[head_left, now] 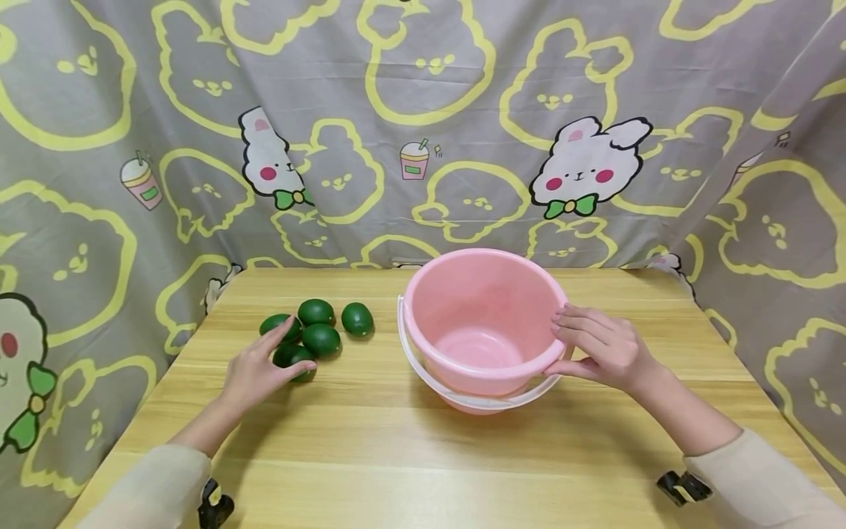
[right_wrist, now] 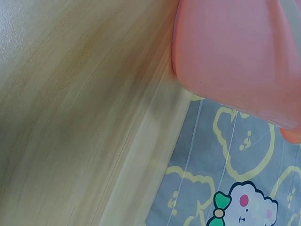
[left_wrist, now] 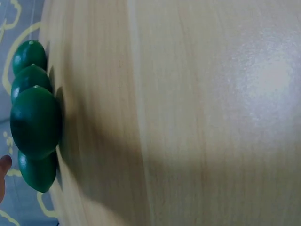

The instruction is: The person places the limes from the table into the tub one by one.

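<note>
Several dark green limes (head_left: pixel 322 340) sit in a loose cluster on the left of the wooden table, one slightly apart on the right. My left hand (head_left: pixel 254 373) is at the near-left side of the cluster, thumb and fingers spread around the nearest lime (head_left: pixel 294 361); whether it touches the fruit I cannot tell. In the left wrist view the limes (left_wrist: pixel 36 122) line up at the left, with a fingertip (left_wrist: pixel 4 165) at the edge. A pink bucket (head_left: pixel 485 316) stands right of centre with nothing inside. My right hand (head_left: pixel 604 349) grips its right rim, thumb outside.
The bucket's white handle (head_left: pixel 456 397) hangs down on its near side. A grey curtain (head_left: pixel 449 198) with yellow cartoon outlines surrounds the back and sides of the table (head_left: pixel 423 470). Black wrist devices (head_left: pixel 684 488) show below both sleeves.
</note>
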Demonstrator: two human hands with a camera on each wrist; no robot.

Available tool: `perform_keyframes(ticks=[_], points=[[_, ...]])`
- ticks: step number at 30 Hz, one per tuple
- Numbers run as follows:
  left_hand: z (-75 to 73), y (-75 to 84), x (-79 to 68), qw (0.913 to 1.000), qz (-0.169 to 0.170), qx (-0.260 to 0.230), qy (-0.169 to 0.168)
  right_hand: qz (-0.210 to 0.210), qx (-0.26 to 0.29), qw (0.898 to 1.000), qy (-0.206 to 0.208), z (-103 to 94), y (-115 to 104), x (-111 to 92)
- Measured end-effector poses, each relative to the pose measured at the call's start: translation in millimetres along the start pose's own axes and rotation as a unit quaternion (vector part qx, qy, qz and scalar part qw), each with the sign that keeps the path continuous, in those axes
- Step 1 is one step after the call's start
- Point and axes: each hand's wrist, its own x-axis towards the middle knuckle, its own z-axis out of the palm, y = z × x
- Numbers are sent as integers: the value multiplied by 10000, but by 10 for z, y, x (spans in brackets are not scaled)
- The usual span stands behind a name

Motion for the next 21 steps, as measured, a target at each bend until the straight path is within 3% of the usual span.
perform_keyframes(ticks=[7,13,21], points=[[49,-31,-8,9960,-480,339,-666,48,29,10000,30,1,3,-13],[61,-72,-11,9914,-721,496,-977,71,47,9999,69,2,-4,-22],[95,-140,-25,9876,-878,302,-1263,104,72,9998,125,4,-4,-25]])
